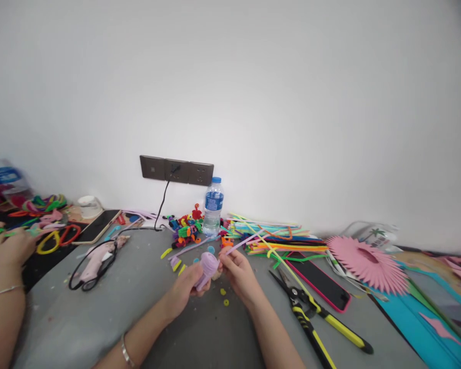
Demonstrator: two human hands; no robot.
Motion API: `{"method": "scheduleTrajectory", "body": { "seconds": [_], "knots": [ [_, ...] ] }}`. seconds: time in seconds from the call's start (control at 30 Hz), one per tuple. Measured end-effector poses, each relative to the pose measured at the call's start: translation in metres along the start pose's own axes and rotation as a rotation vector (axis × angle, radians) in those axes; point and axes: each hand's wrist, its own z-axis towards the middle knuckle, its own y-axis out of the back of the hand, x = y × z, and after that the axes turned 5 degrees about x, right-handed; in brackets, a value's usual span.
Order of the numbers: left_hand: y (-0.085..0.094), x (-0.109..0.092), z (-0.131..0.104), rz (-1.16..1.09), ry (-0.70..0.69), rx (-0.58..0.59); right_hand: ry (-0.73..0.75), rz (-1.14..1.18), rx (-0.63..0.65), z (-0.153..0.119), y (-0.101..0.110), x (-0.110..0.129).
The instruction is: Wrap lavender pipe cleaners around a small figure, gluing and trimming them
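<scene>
Lilac coiled pc (209,264) in L hand (187,287), thin lilac strip (246,240) slanting up fr R hand (238,274)

A: Your left hand (188,289) and right hand (240,275) were both bare, weren't they?
B: They were, and your 2 forearms (148,328) were bare as far as they showed.
A: What did you wear?
B: You had 1 bracelet (126,352) around your left forearm: a slim, shiny, silver-coloured band. Any markings on it were too small to tell.
</scene>
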Motion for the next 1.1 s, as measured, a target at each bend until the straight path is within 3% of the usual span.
{"method": "scheduleTrajectory", "body": {
  "seconds": [0.23,0.47,0.9,1.1],
  "knots": [
    [-0.005,-0.013,-0.004,0.264,0.159,0.175,0.004,-0.102,0.041,-0.001,0.003,0.006],
    [-0.005,-0.019,-0.005,0.517,0.108,0.235,0.129,-0.296,0.103,-0.003,-0.001,0.012],
    [-0.005,-0.018,-0.007,0.889,0.137,0.158,0.29,-0.725,0.044,-0.009,-0.008,0.015],
    [-0.005,-0.018,-0.006,0.953,0.097,0.079,0.36,-0.801,-0.002,-0.011,-0.012,0.009]
  ]
}}
